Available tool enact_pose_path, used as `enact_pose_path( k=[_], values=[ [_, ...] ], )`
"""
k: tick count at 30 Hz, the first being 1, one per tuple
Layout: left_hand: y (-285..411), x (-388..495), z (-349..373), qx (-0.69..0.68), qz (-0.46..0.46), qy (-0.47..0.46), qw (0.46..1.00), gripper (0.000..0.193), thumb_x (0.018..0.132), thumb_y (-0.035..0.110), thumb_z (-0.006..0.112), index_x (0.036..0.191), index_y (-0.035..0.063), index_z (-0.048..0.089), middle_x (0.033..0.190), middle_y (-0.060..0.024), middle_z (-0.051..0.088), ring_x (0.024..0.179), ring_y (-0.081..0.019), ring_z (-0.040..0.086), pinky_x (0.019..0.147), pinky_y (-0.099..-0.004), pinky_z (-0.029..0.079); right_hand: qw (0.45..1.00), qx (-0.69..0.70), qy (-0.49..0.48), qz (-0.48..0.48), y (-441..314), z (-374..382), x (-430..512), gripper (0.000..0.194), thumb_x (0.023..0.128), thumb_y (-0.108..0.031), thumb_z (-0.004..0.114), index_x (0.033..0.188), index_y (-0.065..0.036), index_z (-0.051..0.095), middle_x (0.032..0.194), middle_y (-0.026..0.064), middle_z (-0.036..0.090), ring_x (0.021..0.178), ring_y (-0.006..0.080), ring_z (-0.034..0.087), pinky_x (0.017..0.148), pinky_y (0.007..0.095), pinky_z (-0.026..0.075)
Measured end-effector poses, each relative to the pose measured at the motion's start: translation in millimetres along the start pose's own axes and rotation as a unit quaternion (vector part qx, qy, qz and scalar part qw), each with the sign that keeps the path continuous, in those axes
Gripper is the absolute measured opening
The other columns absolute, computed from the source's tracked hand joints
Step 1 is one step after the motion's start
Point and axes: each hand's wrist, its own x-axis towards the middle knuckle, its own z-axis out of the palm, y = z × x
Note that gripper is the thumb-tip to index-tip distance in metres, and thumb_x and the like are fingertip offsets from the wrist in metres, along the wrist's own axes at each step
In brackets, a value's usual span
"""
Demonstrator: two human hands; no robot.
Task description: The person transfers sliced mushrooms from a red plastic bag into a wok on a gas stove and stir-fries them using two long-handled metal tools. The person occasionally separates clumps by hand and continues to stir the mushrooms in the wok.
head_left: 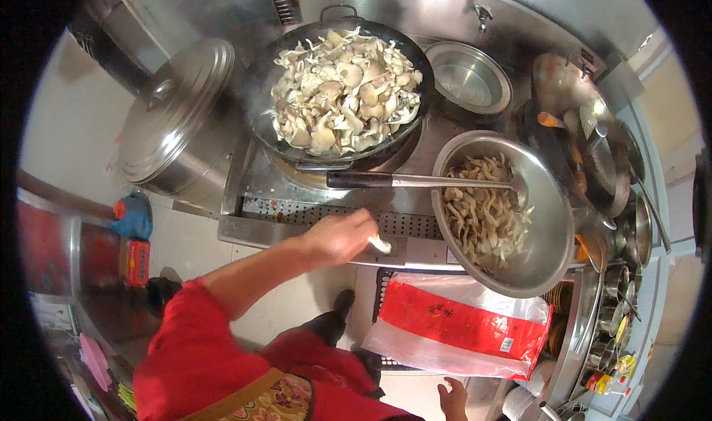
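Observation:
My left hand (344, 238) reaches over the stove's front edge, its fingers closed on a small pale piece that looks like mushroom (380, 244). My right hand (454, 400) is low at the bottom edge, partly cut off, fingers apart and holding nothing visible. Beyond my left hand, a black wok (425, 81) on the burner is heaped with torn oyster mushrooms (347, 93), with steam at its left. To the right, a steel bowl (548, 243) holds darker mushroom strips (486, 209). A ladle with a black handle (359, 180) lies across the bowl's rim, its handle end near the wok.
A large lidded steel pot (183, 120) stands at the left. Behind the bowl is a metal basin (473, 81) with liquid. Woks and a perforated skimmer (598, 148) sit at the right. A red and clear plastic bag (456, 321) lies below the stove's front edge, beside shelves with bowls.

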Motion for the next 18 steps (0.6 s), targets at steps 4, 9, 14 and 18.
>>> enact_pose_path(
  k=[4, 9, 14, 18],
  values=[
    [27.4, -18.6, -89.3, 0.118, 0.011, 0.315, 0.942, 0.038, 0.086, 0.005, 0.068, 0.123, 0.0018, 0.058, 0.117, -0.0187, 0.062, 0.103, -0.0373, 0.063, 0.087, -0.0427, 0.056, 0.999, 0.001, -0.029, 0.037, -42.7, -11.6, 17.1, 0.036, 0.083, -0.025, 0.079, 0.113, -0.005, 0.073, 0.112, 0.0189, 0.073, 0.107, 0.0380, 0.068, 0.098, 0.0452, 0.052],
    [27.6, -0.4, -97.9, 0.087, 0.059, 0.488, 0.866, 0.047, 0.083, 0.000, 0.073, 0.128, 0.0021, 0.058, 0.126, -0.0215, 0.060, 0.109, -0.0379, 0.063, 0.090, -0.0435, 0.055, 0.998, -0.017, -0.032, 0.054, -59.8, 9.0, 16.5, 0.036, 0.090, -0.027, 0.074, 0.119, -0.005, 0.071, 0.119, 0.0190, 0.071, 0.114, 0.0365, 0.065, 0.103, 0.0460, 0.049],
    [69.8, -36.6, 54.3, -0.049, 0.148, 0.105, 0.982, 0.031, 0.086, 0.002, 0.072, 0.117, 0.0008, 0.064, 0.116, -0.0194, 0.066, 0.108, -0.0390, 0.063, 0.093, -0.0474, 0.052, 0.972, 0.125, 0.010, 0.196, -26.4, 72.8, -23.2, 0.040, 0.092, -0.032, 0.070, 0.123, -0.005, 0.070, 0.125, 0.0171, 0.070, 0.116, 0.0342, 0.066, 0.102, 0.0430, 0.051],
    [77.4, -34.4, 166.0, -0.113, 0.129, -0.102, 0.980, 0.043, 0.085, 0.004, 0.072, 0.125, -0.0001, 0.058, 0.121, -0.0215, 0.062, 0.112, -0.0424, 0.060, 0.097, -0.0470, 0.051, 0.869, 0.248, 0.062, 0.423, 8.4, 135.7, -43.7, 0.068, 0.087, -0.045, 0.077, 0.134, 0.001, 0.061, 0.130, 0.0232, 0.067, 0.123, 0.0349, 0.063, 0.106, 0.0426, 0.049]
  ],
)
